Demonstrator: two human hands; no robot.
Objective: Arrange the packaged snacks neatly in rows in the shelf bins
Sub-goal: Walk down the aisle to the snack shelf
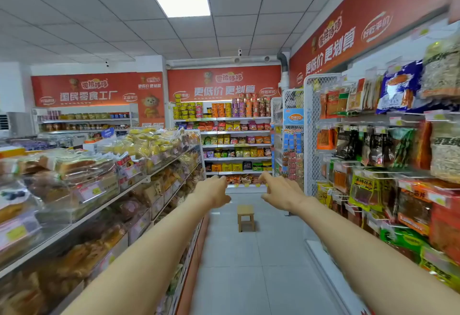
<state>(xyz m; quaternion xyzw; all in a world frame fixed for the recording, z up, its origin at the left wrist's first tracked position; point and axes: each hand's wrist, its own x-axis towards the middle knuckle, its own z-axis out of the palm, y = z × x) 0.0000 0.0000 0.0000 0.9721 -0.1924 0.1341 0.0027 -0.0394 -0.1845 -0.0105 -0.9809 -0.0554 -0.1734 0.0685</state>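
The packaged snacks (74,164) are seen piled in the clear-fronted shelf bins (109,187) along the left side of the aisle. They are stacked loosely and at mixed angles rather than in rows, so the arranging is judged not yet begun; single packs are too blurred to be told apart. No pack is held. The left hand (214,191) is stretched forward at arm's length over the aisle, fingers slack and slightly bent, empty. The right hand (281,191) is held out beside it in the same way, fingers loosely curved, nothing grasped. Both are well apart from the bins and are probably kept free so that packs can be taken up with either. On the right, hanging packets (368,190) are carried on pegs, faces outward so that they can be read. A small wooden stool (246,217) is set on the tiled floor mid-aisle, beyond the hands, perhaps for sitting at the low tiers. At the far end, the back shelves (236,145) are filled with tidy rows of coloured packs.
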